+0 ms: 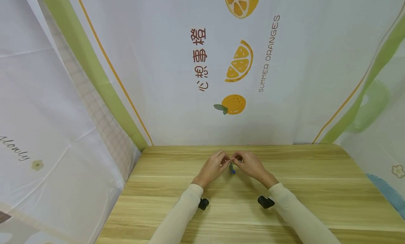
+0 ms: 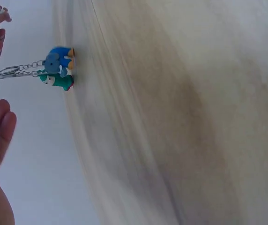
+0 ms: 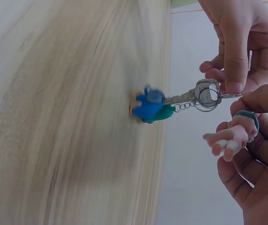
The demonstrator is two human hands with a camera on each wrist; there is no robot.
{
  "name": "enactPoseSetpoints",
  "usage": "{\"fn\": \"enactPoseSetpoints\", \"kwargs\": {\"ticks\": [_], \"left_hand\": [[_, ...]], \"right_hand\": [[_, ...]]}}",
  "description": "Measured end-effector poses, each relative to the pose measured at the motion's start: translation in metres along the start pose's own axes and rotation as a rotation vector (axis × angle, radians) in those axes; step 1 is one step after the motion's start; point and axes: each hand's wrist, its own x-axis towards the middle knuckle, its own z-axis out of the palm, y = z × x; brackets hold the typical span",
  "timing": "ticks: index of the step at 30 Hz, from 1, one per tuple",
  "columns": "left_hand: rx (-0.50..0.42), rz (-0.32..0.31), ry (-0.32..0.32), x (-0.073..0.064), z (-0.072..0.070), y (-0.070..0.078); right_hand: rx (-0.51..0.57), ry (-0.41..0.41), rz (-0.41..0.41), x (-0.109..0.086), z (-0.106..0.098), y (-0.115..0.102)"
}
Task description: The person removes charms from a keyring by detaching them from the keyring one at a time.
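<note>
left grip (image 1: 213, 168) and right grip (image 1: 251, 166) pinch a ring (image 3: 231, 96); blue charm (image 3: 146, 108), green charm (image 2: 63, 81) hang, apparently joined (pink figure (image 3: 234, 138) seemingly pending).

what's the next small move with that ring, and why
Probably a slight nudge of the metal ring by the right hand, with the left hand pinching it firmly: both hands' fingertips meet there, and the right hand also holds the pink figure, whose link to the ring, if any, I can't make out.
</note>
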Motion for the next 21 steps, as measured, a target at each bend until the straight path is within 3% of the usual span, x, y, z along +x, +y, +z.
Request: {"fn": "enactPoseSetpoints", "kwargs": {"ticks": [5, 13, 21], "left_hand": [[-0.005, -0.100, -0.020, -0.0014, 0.0034, 0.0037], [-0.006, -0.106, -0.032, 0.0011, 0.0042, 0.0081], [0.019, -0.110, 0.005, 0.0028, 0.0045, 0.0089]], "right_hand": [[0.000, 0.024, 0.020, -0.0012, 0.0015, 0.0007], [0.018, 0.051, 0.036, -0.0015, 0.0018, 0.0002], [0.015, 0.050, 0.042, -0.0014, 0.0010, -0.0009]]}}
